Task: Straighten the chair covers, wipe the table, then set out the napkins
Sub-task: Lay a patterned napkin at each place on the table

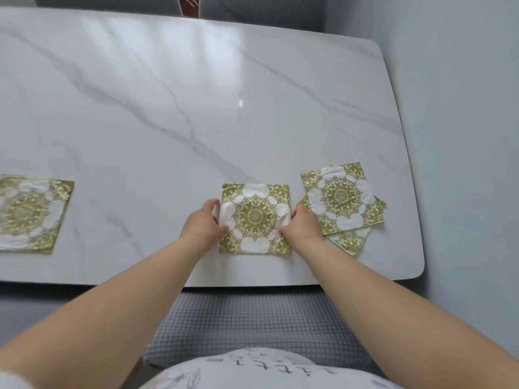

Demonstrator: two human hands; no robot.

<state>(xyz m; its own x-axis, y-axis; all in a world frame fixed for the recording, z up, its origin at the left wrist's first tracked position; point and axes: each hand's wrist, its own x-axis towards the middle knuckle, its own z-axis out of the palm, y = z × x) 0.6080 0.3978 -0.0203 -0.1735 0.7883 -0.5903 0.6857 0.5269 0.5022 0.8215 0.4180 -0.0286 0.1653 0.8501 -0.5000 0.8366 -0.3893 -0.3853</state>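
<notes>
Printed white shirt (261,372) nearest; grey waffle chair cover (252,318) just beyond. Centre napkin (254,219) lay square near the table (168,108) front edge. Left hand (203,220) and right hand (302,223) each pinched a side edge, slightly lifted. Spare napkins (342,200) just right; placed napkin (31,213) well left. Step judged: setting out napkins. Next move calls for letting go flat, then taking one spare.

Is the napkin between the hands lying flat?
Not fully: left hand and right hand pinch the napkin by its sides, curling both edges up.
</notes>
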